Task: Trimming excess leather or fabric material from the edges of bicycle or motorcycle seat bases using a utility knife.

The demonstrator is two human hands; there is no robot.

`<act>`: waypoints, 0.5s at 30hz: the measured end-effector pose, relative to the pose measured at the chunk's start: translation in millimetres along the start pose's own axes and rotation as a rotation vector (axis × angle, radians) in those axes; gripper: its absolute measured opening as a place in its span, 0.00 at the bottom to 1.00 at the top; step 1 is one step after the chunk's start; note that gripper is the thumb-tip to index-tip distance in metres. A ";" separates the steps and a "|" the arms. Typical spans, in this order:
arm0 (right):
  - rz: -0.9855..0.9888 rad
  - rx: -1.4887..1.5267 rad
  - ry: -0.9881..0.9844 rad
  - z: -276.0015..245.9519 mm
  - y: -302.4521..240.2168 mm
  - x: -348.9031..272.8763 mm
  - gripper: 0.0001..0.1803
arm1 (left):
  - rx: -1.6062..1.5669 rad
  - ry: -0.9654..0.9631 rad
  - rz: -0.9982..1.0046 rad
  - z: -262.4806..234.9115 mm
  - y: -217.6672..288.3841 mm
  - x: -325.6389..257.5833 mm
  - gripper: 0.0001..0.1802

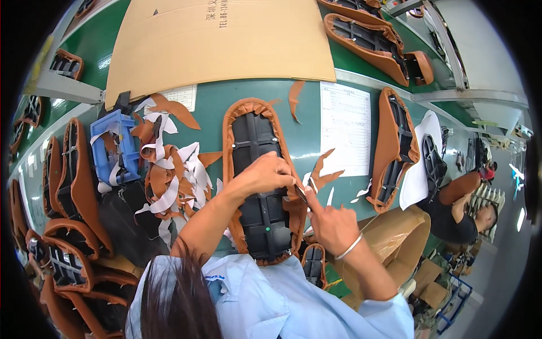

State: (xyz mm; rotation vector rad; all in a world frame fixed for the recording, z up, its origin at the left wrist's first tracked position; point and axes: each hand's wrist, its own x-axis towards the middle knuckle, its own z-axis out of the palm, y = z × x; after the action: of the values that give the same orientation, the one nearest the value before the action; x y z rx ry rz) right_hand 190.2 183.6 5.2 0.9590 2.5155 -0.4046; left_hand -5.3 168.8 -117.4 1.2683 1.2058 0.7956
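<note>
From the head camera, the left hand lay curled on the upturned seat at centre. At its three o'clock, the right hand pinched a small blade against the brown cover edge.

The left hand covers the middle of the black and tan seat, and the seat's near end disappears behind the person's pale blue collar. What the right hand pinches is too small to identify. The cardboard sheet runs off the top edge. The printing on the white paper sheet is too fine to make out.
</note>
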 end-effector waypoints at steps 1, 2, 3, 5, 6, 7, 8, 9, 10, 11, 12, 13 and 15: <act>0.030 -0.018 0.015 7.3 -5.2 -10.8 0.31 | -0.073 0.054 0.048 0.8 3.0 -0.8 0.11; 0.026 -0.013 0.016 17.0 -9.4 -19.9 0.31 | -0.069 0.056 0.043 -1.2 8.3 -3.7 0.11; 0.061 0.030 0.081 28.4 -11.0 -26.7 0.32 | -0.067 0.061 0.038 -6.2 18.9 -4.3 0.11; 0.095 0.133 0.193 50.2 -10.0 -35.0 0.31 | 0.016 0.088 0.119 -6.1 34.9 -9.8 0.11; 0.095 0.141 0.198 60.7 -5.3 -36.1 0.31 | 0.025 0.085 0.116 -1.1 44.8 -13.2 0.11; 0.078 0.181 0.226 73.7 -3.4 -40.5 0.31 | 0.027 0.080 0.204 8.2 57.4 -20.9 0.11; 0.059 0.222 0.254 87.3 -1.5 -45.0 0.30 | 0.028 0.075 0.291 16.3 70.7 -30.7 0.10; 0.068 0.297 0.330 102.4 2.5 -48.9 0.28 | 0.105 0.084 0.266 21.7 85.5 -39.2 0.11; 0.068 0.313 0.334 112.3 5.9 -52.6 0.28 | 0.117 0.076 0.256 26.1 100.0 -48.6 0.11; -0.001 0.350 0.390 119.8 10.9 -54.9 0.29 | 0.158 0.019 0.279 30.2 113.7 -57.4 0.11; -0.068 0.386 0.451 127.9 16.9 -55.5 0.30 | 0.201 -0.039 0.304 35.5 121.7 -63.8 0.11; -0.140 0.459 0.463 138.0 23.3 -54.0 0.30 | 0.100 -0.077 0.350 41.3 124.7 -71.6 0.12; -0.202 0.533 0.443 153.1 32.4 -60.4 0.30 | 0.130 -0.126 0.386 50.3 139.0 -91.1 0.12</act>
State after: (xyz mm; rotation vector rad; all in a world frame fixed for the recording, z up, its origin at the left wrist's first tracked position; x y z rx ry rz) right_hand 295.5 110.8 -103.3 1.0745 2.9897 -1.0716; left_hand 44.2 94.8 31.7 1.6634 0.9353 0.9082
